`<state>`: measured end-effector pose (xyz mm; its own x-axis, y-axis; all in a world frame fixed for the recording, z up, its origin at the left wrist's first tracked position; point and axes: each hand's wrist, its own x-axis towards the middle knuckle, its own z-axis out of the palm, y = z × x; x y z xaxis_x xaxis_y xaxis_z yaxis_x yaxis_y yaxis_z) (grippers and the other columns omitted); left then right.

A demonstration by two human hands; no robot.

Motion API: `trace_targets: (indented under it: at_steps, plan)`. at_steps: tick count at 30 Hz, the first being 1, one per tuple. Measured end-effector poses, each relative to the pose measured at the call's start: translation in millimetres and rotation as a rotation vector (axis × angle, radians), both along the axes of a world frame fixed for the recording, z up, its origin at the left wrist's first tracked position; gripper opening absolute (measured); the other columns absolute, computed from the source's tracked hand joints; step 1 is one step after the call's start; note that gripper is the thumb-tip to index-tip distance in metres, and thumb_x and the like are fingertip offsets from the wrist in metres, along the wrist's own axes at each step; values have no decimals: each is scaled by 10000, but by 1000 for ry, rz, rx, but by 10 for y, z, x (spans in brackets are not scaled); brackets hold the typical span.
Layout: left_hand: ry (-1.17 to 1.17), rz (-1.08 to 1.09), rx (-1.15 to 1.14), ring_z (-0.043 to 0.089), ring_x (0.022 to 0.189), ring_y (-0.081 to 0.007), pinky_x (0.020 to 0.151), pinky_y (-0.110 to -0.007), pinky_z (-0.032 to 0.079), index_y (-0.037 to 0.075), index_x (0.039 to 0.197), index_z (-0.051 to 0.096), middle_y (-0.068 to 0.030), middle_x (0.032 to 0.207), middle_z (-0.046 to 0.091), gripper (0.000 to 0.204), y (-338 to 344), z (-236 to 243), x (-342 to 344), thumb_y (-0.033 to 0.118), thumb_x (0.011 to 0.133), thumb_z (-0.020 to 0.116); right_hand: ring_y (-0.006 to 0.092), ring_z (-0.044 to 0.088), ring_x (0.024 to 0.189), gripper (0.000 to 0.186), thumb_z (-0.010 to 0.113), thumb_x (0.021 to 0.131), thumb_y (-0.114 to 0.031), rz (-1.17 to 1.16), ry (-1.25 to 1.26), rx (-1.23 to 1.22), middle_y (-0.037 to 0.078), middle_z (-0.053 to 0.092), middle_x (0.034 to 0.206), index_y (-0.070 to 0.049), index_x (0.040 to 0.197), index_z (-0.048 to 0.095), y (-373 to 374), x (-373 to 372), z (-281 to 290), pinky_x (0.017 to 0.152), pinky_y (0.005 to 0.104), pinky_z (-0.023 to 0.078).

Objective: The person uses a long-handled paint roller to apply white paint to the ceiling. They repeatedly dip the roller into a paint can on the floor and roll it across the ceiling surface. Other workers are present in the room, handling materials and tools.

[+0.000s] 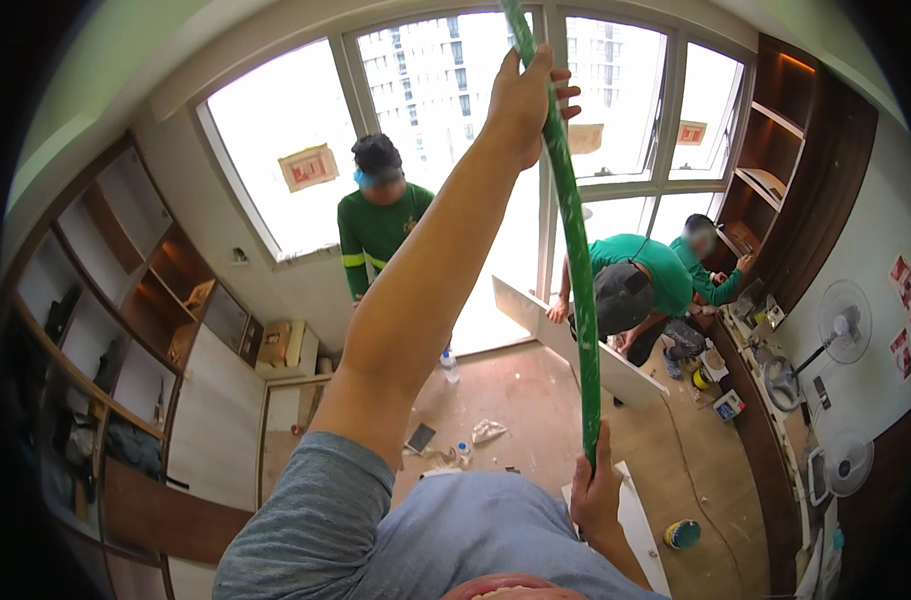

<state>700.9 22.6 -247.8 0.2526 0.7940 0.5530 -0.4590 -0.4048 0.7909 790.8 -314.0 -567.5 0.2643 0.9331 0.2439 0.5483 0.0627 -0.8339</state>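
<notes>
A long green pole (573,230) with white specks runs nearly upright in front of me, and its upper end leaves the picture at the top. My left hand (528,105) is raised at arm's length and closed round the pole's upper part, with fingertips showing on its far side. Lower down, close to my body, my right hand (598,487) grips the pole's lower end. What is fixed to the pole's top, if anything, is out of view.
A person in green (384,215) stands ahead by the windows. To the right, another person (641,285) bends over a white board (626,375), with a third person beyond. A paint can (682,534), a cable and a water bottle (450,367) are on the floor. Shelves line both sides.
</notes>
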Motion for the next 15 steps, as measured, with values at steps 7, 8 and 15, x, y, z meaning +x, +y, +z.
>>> trace_targets:
  at_steps: [7, 8, 15]
  plan:
    - [30, 15, -25, 657, 935, -269, 813, -405, 582, 20, 1252, 465, -193, 1185, 674, 303, 160, -338, 17, 268, 1078, 455, 429, 651, 707, 658, 564, 1002, -103, -23, 56, 58, 230, 657, 851, -111, 1605, 301, -184, -61, -532, 659, 459, 522]
    - [31, 27, -48, 642, 880, -254, 794, -389, 567, 16, 1207, 494, -189, 1157, 687, 286, 245, -454, -130, 268, 1079, 450, 435, 653, 729, 659, 569, 998, -103, -12, 74, 20, 229, 660, 859, -117, 1603, 309, -227, -49, -619, 674, 463, 525]
    - [40, -43, -161, 555, 906, -195, 838, -358, 488, 11, 1409, 444, -154, 1156, 605, 402, -290, -1116, -426, 238, 1083, 505, 446, 674, 938, 689, 603, 995, -261, 17, 145, -137, 255, 686, 1068, -173, 1610, 305, -347, -72, -1185, 813, 481, 530]
